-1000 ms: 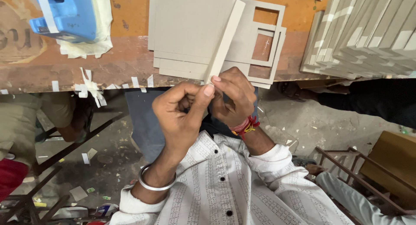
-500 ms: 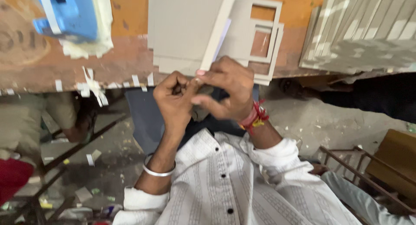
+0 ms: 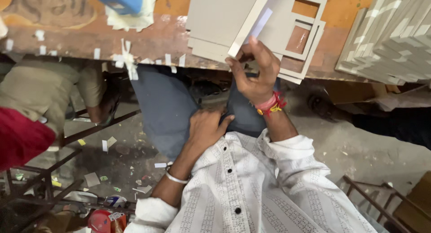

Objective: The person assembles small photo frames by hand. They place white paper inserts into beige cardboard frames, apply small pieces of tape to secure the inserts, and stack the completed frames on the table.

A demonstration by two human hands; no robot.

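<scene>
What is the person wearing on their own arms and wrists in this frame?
Both forearms are bare, with white patterned shirt sleeves rolled up. The left hand has a thin silver metal bangle at its wrist; the right hand has red and yellow thread bands.

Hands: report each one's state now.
Left hand: open, resting flat on dark blue trouser leg, holding nothing.
Right hand: fingers closed on long grey cardboard strip.

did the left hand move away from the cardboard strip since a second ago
Yes. The left hand has dropped from beside the right hand at the cardboard strip, away from the table edge, and now rests on the lap.
</scene>
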